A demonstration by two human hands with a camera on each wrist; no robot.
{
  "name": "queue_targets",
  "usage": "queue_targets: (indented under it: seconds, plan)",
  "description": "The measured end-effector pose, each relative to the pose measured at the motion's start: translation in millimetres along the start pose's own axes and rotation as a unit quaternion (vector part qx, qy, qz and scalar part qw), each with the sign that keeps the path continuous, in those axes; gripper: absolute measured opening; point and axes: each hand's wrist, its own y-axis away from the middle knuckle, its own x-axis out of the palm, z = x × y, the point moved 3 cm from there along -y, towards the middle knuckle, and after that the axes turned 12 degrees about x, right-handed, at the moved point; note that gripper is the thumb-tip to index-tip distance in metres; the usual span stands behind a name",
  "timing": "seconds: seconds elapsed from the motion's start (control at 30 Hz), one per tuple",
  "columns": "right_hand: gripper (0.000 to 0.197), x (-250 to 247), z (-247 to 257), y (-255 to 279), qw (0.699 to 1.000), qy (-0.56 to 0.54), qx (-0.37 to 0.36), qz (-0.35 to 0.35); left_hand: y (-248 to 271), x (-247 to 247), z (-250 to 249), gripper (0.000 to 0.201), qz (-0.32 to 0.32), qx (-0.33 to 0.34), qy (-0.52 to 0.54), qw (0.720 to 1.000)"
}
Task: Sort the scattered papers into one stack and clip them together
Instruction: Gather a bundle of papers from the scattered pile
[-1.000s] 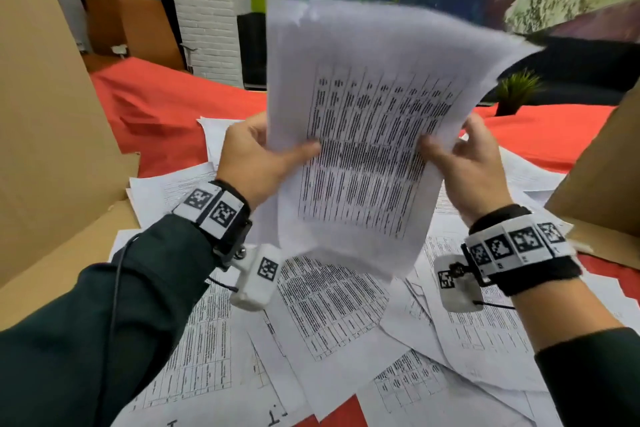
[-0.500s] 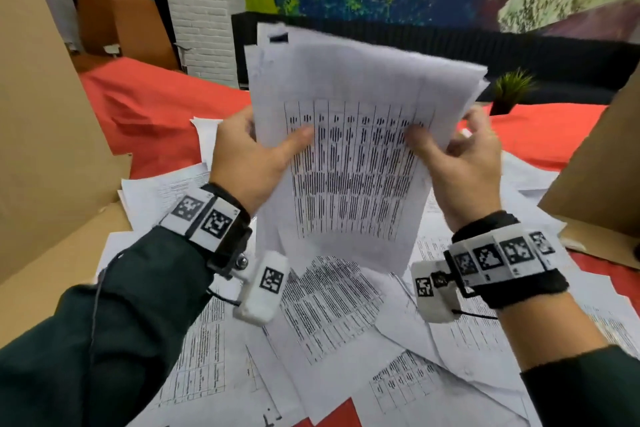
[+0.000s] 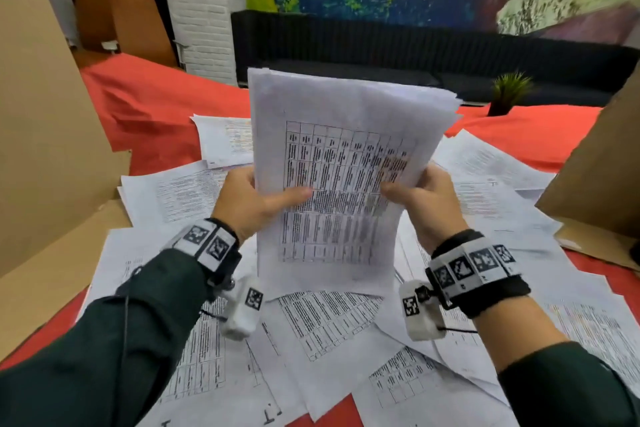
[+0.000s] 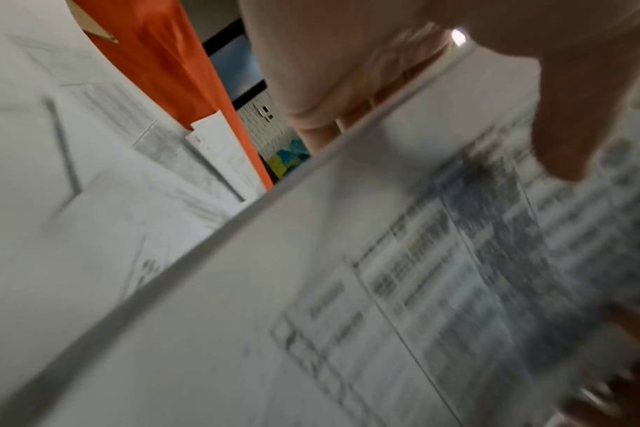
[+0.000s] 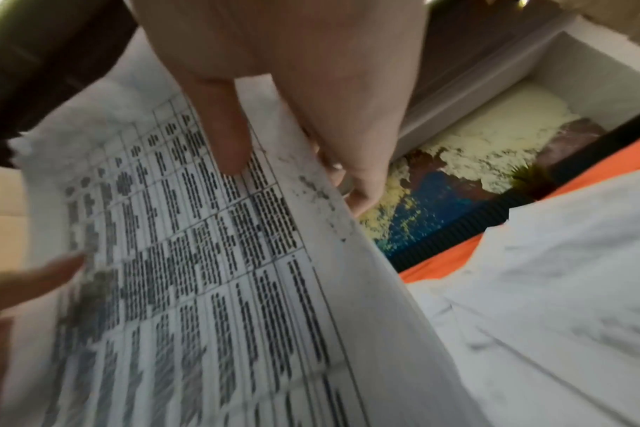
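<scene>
I hold a stack of printed sheets (image 3: 332,163) upright over the table, its bottom edge down on the loose papers. My left hand (image 3: 256,199) grips its left edge, thumb across the printed table on the front. My right hand (image 3: 415,194) grips the right edge the same way. In the left wrist view the stack (image 4: 347,289) is blurred, with my left hand (image 4: 402,95) pinching its edge. In the right wrist view my right hand (image 5: 285,112) pinches the stack (image 5: 209,260), thumb on the front. Scattered papers (image 3: 332,329) cover the red table (image 3: 162,107). No clip is visible.
Tall cardboard panels stand at the left (image 3: 45,121) and at the right (image 3: 602,163) of the table. A small potted plant (image 3: 507,92) sits at the far right edge. A dark sofa (image 3: 381,45) and a painted wall lie beyond.
The stack has come down from a raised, fanned position and now stands lower and squarer, its edges more aligned. Both hands kept their grip and moved down with it.
</scene>
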Motion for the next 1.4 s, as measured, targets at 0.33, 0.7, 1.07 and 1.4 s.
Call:
queue_targets:
  seconds: [0.33, 0.7, 1.07, 1.4]
  plan:
    - [0.035, 15, 13, 1, 0.995, -0.078, -0.043, -0.038, -11, 10, -18, 0.037, -0.053, 0.047, 0.063, 0.995]
    - [0.041, 15, -6, 14, 0.999, -0.011, -0.033, -0.034, 8, 7, 5, 0.063, -0.032, -0.006, -0.022, 0.999]
    - [0.026, -23, 31, 1, 0.97, -0.225, -0.009, -0.092, 29, -15, 23, 0.019, 0.152, -0.063, -0.088, 0.982]
    - [0.036, -30, 20, 5, 0.953, -0.289, 0.083, -0.038, 4, -37, -9, 0.029, 0.018, 0.012, -0.001, 1.0]
